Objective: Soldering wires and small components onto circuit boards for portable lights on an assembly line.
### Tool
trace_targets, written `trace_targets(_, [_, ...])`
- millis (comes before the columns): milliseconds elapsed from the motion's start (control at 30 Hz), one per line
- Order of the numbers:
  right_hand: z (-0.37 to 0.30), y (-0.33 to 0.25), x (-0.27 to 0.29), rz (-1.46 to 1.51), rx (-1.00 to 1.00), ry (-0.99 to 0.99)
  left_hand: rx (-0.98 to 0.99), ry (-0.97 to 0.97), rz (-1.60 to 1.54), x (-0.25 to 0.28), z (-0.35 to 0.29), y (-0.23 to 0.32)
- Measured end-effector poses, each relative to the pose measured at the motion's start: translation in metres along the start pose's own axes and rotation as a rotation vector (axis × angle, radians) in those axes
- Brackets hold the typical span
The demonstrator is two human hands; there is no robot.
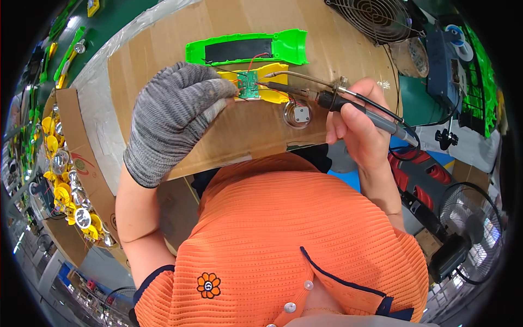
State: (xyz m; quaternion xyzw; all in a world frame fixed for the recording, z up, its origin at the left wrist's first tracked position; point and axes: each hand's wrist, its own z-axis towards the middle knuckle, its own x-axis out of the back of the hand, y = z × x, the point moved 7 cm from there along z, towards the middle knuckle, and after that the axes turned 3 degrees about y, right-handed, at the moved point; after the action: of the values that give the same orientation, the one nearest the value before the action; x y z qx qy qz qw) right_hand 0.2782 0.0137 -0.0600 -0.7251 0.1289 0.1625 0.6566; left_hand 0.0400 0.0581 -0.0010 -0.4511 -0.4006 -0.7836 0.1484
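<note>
My left hand (177,111), in a grey knitted glove, has its thumb and fingers pressed together at the left edge of a small green circuit board (248,85). Whatever sits between the fingertips is too small to make out. The board lies on a yellow plastic shell (277,96), with thin red and black wires around it. Bare, my right hand (364,122) grips a soldering iron (381,122) with a thin feed tube alongside. Its tip reaches the board's right side. Just beyond lies a green plastic shell (291,46) with a black strip inside.
A round lamp part (298,114) sits right of the board on the cardboard-covered table (348,54). A fan grille (373,16) and a blue box with a solder spool (440,68) stand at far right. On the left, a carton (81,139) holds yellow and silver reflectors (62,193).
</note>
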Motion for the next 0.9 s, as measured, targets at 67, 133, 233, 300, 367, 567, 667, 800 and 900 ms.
trace_targets(67, [0.0,0.001,0.0,0.012,-0.005,0.001,-0.074,-0.052,0.102,-0.005,0.004,0.005])
trace_targets(133, [0.002,0.001,0.0,0.026,-0.007,0.007,-0.069,-0.065,0.144,-0.008,0.008,0.006])
trace_targets(233, [0.0,0.0,-0.003,-0.013,-0.034,0.001,-0.069,-0.099,0.201,-0.011,0.013,0.011])
trace_targets(300, [0.001,0.002,-0.003,-0.032,-0.068,0.016,-0.069,-0.111,0.212,-0.013,0.015,0.01])
trace_targets(367, [0.003,0.002,-0.003,-0.055,-0.069,-0.005,-0.065,-0.119,0.24,-0.013,0.015,0.01])
trace_targets(567, [0.004,0.003,-0.006,-0.107,-0.09,-0.031,-0.051,-0.122,0.234,-0.012,0.015,0.01])
trace_targets(667, [0.005,0.002,-0.007,-0.121,-0.082,-0.027,-0.072,-0.114,0.254,-0.013,0.017,0.011])
trace_targets(800, [0.004,0.002,-0.006,-0.121,-0.085,-0.025,-0.075,-0.095,0.236,-0.012,0.017,0.012])
trace_targets(900, [0.004,0.002,-0.005,-0.138,-0.078,-0.051,-0.071,-0.107,0.25,-0.013,0.018,0.012])
